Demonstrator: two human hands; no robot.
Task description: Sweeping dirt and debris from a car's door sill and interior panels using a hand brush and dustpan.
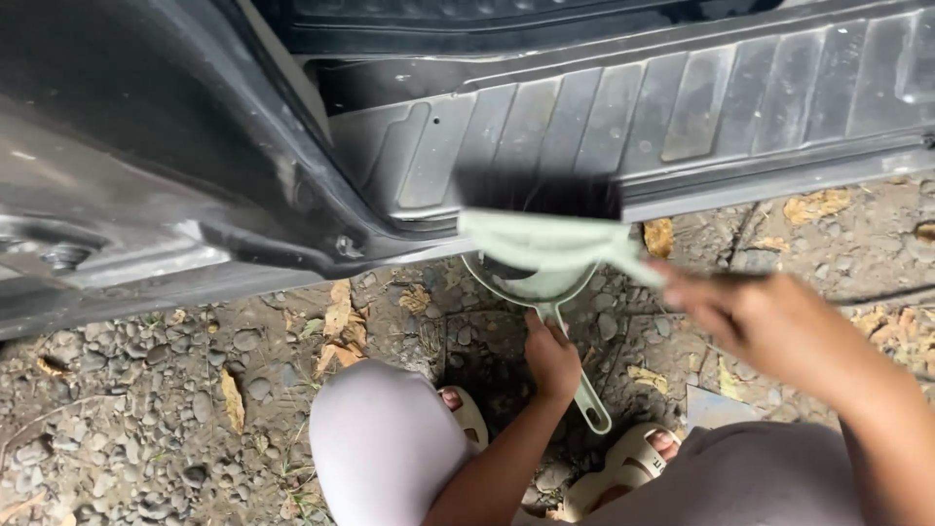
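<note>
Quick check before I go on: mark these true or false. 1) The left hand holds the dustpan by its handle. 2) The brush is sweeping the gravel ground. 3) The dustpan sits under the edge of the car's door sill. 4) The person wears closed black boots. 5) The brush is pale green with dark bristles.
1) True: the left hand grips the handle of the pale green dustpan.
2) False: the brush, in the blurred right hand, has its bristles on the ribbed door sill.
3) True.
4) False: they wear open beige sandals.
5) True.
</note>
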